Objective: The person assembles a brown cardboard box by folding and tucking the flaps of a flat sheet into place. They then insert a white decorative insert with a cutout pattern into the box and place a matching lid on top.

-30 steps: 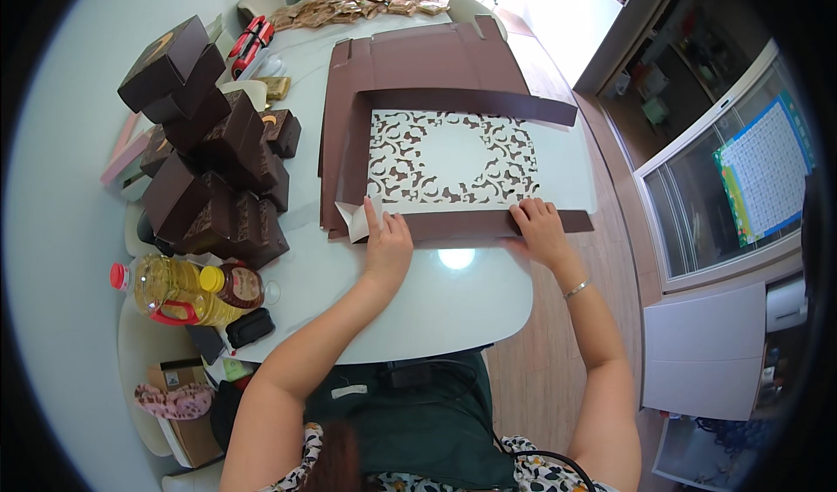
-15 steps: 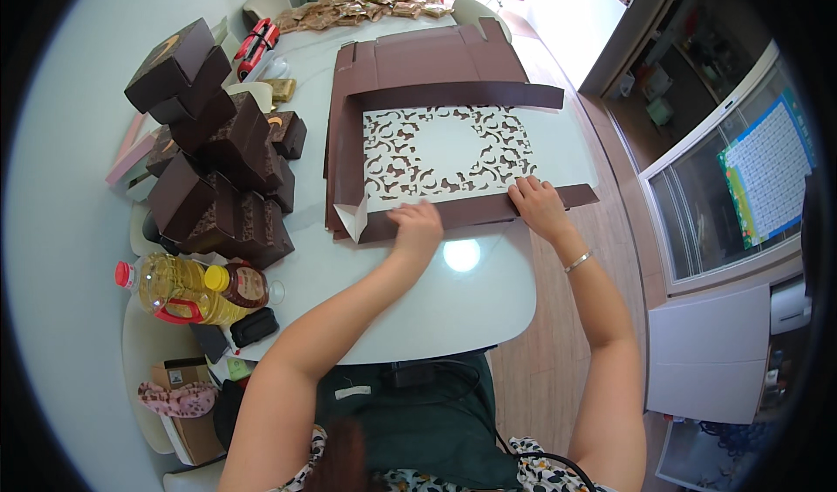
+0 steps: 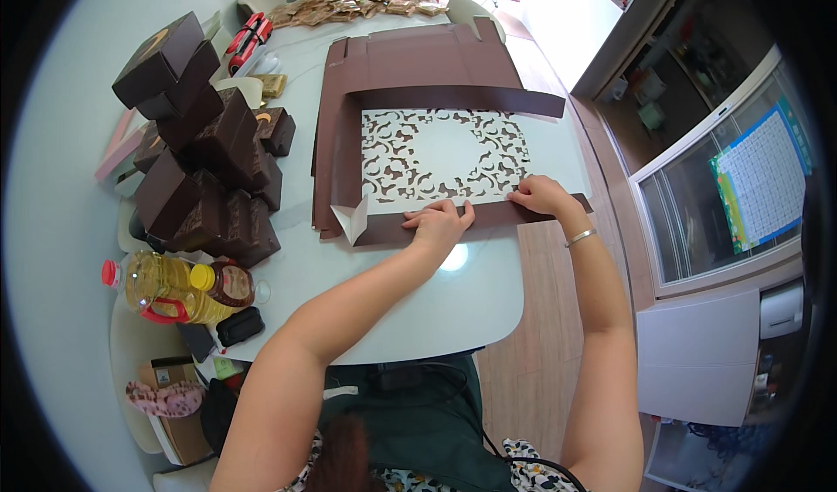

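On the table a brown cardboard box [image 3: 350, 156], partly folded, has its far, left and near walls raised around a white floor panel [image 3: 446, 148] with a cut-out-like scroll pattern. A white-faced corner flap [image 3: 351, 220] sticks up at the near left corner. My left hand [image 3: 440, 223] reaches over the middle of the near wall, its fingers bent over the top edge. Farther right, my right hand [image 3: 542, 197] grips the same wall close to its right end, fingertips on the inner side. Its thumb is mostly hidden.
Small dark brown boxes [image 3: 218, 143] are stacked at the left. Nearer stand an oil bottle [image 3: 157, 283] and a yellow-capped jar [image 3: 228, 285]. Flat brown cardboard [image 3: 418, 56] lies under and beyond the box. Gold packets [image 3: 357, 6] cover the table's far end.
My left hand has slid right along the near wall, closer to my right hand. My right hand has shifted slightly, its fingers more curled on the wall.
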A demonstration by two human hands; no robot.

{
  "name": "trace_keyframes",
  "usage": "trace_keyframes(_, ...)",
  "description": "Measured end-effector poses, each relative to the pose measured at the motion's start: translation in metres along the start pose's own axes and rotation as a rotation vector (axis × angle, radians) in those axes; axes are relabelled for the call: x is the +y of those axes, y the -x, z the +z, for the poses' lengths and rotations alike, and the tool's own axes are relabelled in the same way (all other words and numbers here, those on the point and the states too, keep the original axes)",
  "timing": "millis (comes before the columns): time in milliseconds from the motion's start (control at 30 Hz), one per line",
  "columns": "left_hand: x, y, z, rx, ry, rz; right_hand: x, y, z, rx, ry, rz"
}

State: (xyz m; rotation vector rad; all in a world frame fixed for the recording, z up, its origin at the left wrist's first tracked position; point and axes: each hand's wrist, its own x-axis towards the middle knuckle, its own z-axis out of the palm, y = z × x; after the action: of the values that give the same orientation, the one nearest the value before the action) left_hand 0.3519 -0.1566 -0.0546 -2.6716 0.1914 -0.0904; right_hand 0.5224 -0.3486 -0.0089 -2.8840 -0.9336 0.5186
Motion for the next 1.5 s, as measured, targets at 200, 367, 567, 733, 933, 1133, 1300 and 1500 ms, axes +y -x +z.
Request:
trace_keyframes(200,0.0,0.004,0.002,-0.005,-0.021,0.001,-0.014,0.006,0.014,0.139,0.153,0.076)
trace_keyframes(367,-0.002,0.005,-0.005,-0.029,-0.02,0.027,-0.017,0.018,0.032,0.415,0.303,0.077)
trace_keyframes(567,-0.006,-0.001,-0.011,-0.113,0.052,0.06,-0.023,0.048,0.039,0.522,0.29,-0.152)
trace_keyframes(733,-0.011,0.0,-0.018,-0.154,0.059,0.077,-0.009,0.071,0.056,0.647,0.244,-0.391)
trace_keyframes(933,-0.013,0.0,-0.021,-0.188,0.072,0.096,0.001,0.059,0.059,0.692,0.654,-0.237)
trace_keyframes(1133,-0.012,0.005,-0.006,-0.007,0.116,0.115,0.006,0.051,0.049,0.573,0.59,-0.178)
trace_keyframes(1300,-0.009,0.014,-0.003,0.101,0.333,-0.084,-0.034,0.05,0.053,0.784,0.466,-0.21)
trace_keyframes(1500,-0.021,0.009,-0.006,0.216,0.521,-0.13,-0.128,0.044,0.091,0.9,0.141,-0.627)
